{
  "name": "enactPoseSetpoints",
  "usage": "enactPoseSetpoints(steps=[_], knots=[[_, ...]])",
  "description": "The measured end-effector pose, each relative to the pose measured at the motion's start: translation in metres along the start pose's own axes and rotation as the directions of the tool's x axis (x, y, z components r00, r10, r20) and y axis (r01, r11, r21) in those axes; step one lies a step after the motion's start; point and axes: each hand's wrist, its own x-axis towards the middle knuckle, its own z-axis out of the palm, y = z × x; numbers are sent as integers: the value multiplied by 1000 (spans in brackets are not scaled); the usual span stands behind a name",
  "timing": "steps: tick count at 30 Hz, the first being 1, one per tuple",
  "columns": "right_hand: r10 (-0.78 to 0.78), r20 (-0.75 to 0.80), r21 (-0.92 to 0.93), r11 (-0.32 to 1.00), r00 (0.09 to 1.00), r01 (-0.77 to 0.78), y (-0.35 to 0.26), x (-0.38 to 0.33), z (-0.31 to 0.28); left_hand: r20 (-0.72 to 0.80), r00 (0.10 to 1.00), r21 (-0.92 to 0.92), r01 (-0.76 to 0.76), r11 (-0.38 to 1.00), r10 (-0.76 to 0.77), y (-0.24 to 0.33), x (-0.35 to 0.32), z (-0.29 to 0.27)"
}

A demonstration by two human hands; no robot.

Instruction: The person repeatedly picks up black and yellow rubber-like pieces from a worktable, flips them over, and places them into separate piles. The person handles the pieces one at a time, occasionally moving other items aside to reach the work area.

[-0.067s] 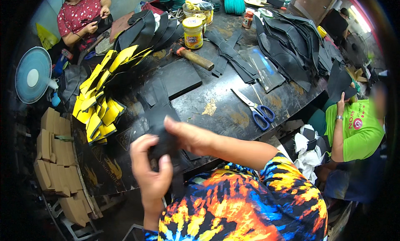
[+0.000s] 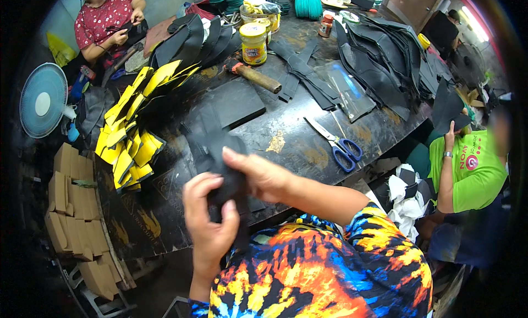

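In front of my body, my left hand [image 2: 210, 213] and my right hand [image 2: 263, 176] are both closed on a black piece of sheet material [image 2: 230, 187]. Its exact kind is hard to make out, as it is blurred and partly covered by fingers. The left fingers curl round its near side, while the right thumb presses on it from the right. Just beyond lie dark strips [image 2: 206, 122], close to a flat black slab [image 2: 237, 102]. Blue-handled scissors [image 2: 342, 147] rest on the table to the right, apart from my hands.
Yellow-faced cut pieces [image 2: 129, 133] are heaped at left. A hammer [image 2: 256, 78], a yellow-lidded jar [image 2: 253, 44] and black cut pieces [image 2: 379, 59] stand or lie across the dark table [image 2: 297, 169]. A fan [image 2: 43, 100] and cardboard [image 2: 80, 219] are left; co-workers sit far left and right.
Both hands have shifted slightly to the right with the black piece between them. The things on the table look the same.
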Motion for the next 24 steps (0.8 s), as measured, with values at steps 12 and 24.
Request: enactPoseSetpoints(steps=[12,24], knots=[[-767,-332,-523,634,549,570,-169,-14,-132,615,775,-696,621,361,-148,-41,73,206],[-776,-347,-552,623,526,554,-254,77,-262,583,714,-683,689,243,-387,-72,126,262]])
